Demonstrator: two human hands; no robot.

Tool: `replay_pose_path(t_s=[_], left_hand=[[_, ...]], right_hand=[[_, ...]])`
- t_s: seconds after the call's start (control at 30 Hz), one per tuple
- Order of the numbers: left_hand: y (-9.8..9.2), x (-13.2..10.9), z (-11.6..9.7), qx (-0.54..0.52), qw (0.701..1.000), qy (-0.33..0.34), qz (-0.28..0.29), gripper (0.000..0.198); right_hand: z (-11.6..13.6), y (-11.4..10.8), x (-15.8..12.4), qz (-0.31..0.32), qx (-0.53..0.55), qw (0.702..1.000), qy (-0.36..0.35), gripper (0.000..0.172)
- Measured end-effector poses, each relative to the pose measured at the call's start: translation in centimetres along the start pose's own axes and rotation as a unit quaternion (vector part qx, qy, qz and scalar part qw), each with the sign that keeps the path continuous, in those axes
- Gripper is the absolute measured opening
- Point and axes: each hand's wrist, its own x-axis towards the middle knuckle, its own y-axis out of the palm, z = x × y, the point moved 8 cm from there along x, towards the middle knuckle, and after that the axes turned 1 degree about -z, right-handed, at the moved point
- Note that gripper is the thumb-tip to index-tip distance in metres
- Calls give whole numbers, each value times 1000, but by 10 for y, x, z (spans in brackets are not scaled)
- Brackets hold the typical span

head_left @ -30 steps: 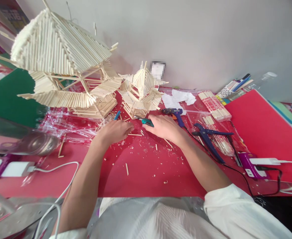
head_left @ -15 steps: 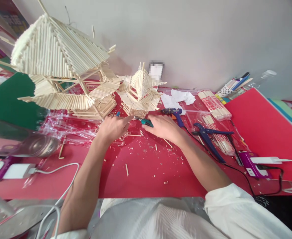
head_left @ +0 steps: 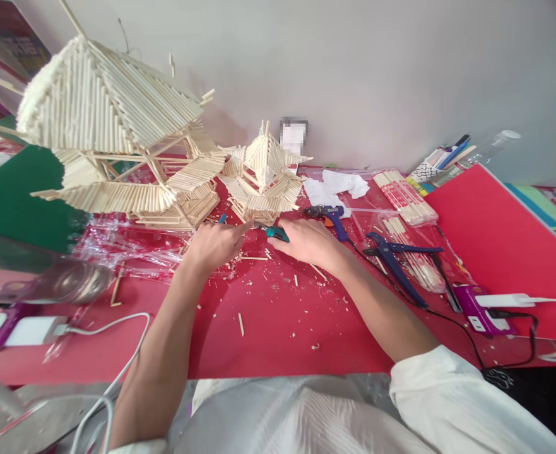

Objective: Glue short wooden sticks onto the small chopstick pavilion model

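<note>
My right hand [head_left: 308, 243] is closed round small pliers with teal handles [head_left: 276, 233], whose tip points left toward my left hand. My left hand [head_left: 214, 244] is closed in a pinch, its fingertips reaching to the pliers' tip at the foot of a small pagoda model made of wooden sticks [head_left: 263, 176]. What the pinch holds is too small to make out. Both hands rest on the red table [head_left: 278, 321], among stick offcuts [head_left: 242, 323].
A large stick pagoda [head_left: 112, 139] stands at the back left over crinkled clear plastic. Right of my hands lie a blue glue gun [head_left: 329, 215], blue cutters [head_left: 394, 255], packs of chopsticks [head_left: 403, 197], a purple power strip [head_left: 479, 312] and a red board [head_left: 505, 239]. White cables lie at the front left.
My left hand has moved up and right from the tabletop to the pliers' tip near the small model. My right hand has barely shifted.
</note>
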Motion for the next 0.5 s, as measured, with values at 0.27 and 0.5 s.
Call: replay_pose_path(t_s=[0.27, 0.5], left_hand=[[4, 1, 2, -4, 1000, 0, -7, 54], [7, 1, 4, -4, 1000, -2, -6, 55]], right_hand=[[1, 1, -4, 1, -5, 1000, -18, 46], [2, 5, -8, 29, -8, 999, -22, 47]])
